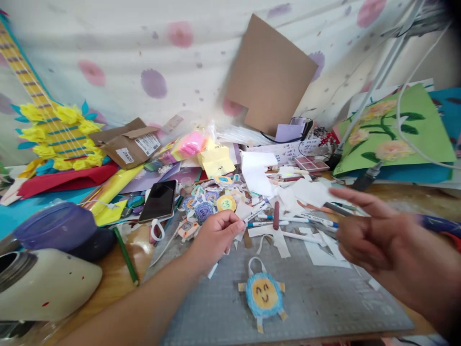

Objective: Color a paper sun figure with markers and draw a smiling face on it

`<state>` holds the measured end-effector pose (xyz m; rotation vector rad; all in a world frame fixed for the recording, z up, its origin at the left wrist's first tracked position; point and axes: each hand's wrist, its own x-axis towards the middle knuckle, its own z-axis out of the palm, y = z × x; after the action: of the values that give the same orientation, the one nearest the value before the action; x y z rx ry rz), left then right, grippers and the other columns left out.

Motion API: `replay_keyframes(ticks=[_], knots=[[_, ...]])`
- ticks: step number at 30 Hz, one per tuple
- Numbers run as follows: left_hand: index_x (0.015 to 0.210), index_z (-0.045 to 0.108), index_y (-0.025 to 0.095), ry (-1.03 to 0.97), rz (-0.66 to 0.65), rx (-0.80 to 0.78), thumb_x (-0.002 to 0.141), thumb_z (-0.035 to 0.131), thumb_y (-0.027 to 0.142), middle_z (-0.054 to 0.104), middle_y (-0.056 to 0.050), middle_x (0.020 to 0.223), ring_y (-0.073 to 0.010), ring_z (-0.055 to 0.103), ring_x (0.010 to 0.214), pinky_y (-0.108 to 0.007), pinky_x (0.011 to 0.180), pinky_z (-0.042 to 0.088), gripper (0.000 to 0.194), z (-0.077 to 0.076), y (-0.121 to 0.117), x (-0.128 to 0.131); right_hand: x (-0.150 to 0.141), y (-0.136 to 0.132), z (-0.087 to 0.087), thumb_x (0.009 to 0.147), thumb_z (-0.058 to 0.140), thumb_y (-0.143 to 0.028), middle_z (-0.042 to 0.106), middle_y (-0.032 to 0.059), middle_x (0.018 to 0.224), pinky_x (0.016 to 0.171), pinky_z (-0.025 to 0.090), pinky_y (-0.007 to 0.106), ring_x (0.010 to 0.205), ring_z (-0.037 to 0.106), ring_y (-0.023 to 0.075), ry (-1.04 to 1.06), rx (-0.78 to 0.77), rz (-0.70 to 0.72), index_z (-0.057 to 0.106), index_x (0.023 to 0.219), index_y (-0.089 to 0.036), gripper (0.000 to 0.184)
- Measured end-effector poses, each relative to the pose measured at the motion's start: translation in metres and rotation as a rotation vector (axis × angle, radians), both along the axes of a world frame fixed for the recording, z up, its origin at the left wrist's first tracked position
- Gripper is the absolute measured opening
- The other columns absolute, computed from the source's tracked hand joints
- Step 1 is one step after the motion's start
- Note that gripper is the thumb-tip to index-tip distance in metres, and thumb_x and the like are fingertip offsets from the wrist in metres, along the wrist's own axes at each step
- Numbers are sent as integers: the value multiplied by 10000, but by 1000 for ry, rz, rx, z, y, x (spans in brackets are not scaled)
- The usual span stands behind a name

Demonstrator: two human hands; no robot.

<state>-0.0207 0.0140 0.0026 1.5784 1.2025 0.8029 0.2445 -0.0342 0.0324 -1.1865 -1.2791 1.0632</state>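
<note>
My left hand (215,235) rests over the grey cutting mat (324,298), its fingers pinched on a white marker pen (254,215) near a heap of paper scraps. My right hand (374,240) hovers blurred at the right, fingers spread, holding nothing that I can see. A blue paper cutout with a yellow smiling face (264,295) lies on the mat between my hands. Small round drawn cutouts (226,203) lie just beyond my left hand.
A black phone (159,200) lies left of the cutouts. Several pens (288,223) and white scraps lie ahead. A cardboard sheet (270,77) leans on the back wall. A green flower painting (389,129) stands right. A purple lid (54,226) and cream container (46,288) sit left.
</note>
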Motion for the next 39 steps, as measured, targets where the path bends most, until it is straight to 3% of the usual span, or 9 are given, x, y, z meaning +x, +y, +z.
replay_keyframes(ticks=[3,6,9,16,22,26,31,35,39], knots=[[744,552,200,204,-104,119,807,546,323,486,37,597,-126,433,560,-248,547,315,138,1,-2,0,-6,-5,-14,804,617,-444,516,-15,581,467,371,281,514,480,162,-420,52,226,666,1011,-323,245],[781,620,208,383,-242,221,745,628,247,540,5,712,-164,467,686,-287,636,299,53,1,-7,3,-14,-11,-27,819,623,-319,601,-10,669,545,394,287,573,532,169,-789,84,440,658,1009,-300,194],[787,625,201,493,-325,281,740,629,227,530,-23,793,-201,463,764,-315,673,294,53,-1,-11,8,-19,-14,-29,842,584,-268,645,5,760,588,397,288,621,555,173,-922,59,536,647,979,-259,151],[671,556,173,461,-389,275,747,540,129,536,-44,862,-205,469,834,-337,746,342,90,-3,-11,14,-14,-20,-22,860,568,-235,623,-7,747,590,385,262,644,550,164,-906,18,568,633,956,-242,116],[725,513,177,138,-372,-40,813,521,262,554,17,648,-115,497,581,-240,559,399,123,2,-9,11,-13,-26,-26,879,518,-205,630,14,880,699,446,292,782,587,178,-754,10,524,611,983,-242,145],[732,470,176,-81,-292,-220,813,540,318,596,6,654,-102,541,544,-226,522,445,177,2,-10,10,-15,-29,-36,870,538,-230,627,13,950,728,478,305,855,591,188,-659,30,483,577,1043,-277,184],[741,483,171,-272,-216,-318,783,604,313,580,19,646,-99,548,505,-232,492,463,191,-2,-11,7,-24,-31,-51,814,611,-170,542,9,1181,850,498,332,1044,551,195,-597,94,417,381,1262,-373,543],[728,490,168,-379,-192,-339,774,626,312,524,37,622,-99,524,531,-243,531,462,204,-2,-11,6,-34,-29,-55,731,667,-115,428,35,1333,978,453,439,1193,465,250,-641,220,402,212,1361,-410,831],[701,506,157,-438,-179,-298,751,657,301,498,41,620,-82,471,580,-206,582,390,215,1,-9,5,-38,-21,-49,738,669,-163,400,77,1373,971,470,488,1206,470,294,-616,316,269,212,1384,-375,819]])
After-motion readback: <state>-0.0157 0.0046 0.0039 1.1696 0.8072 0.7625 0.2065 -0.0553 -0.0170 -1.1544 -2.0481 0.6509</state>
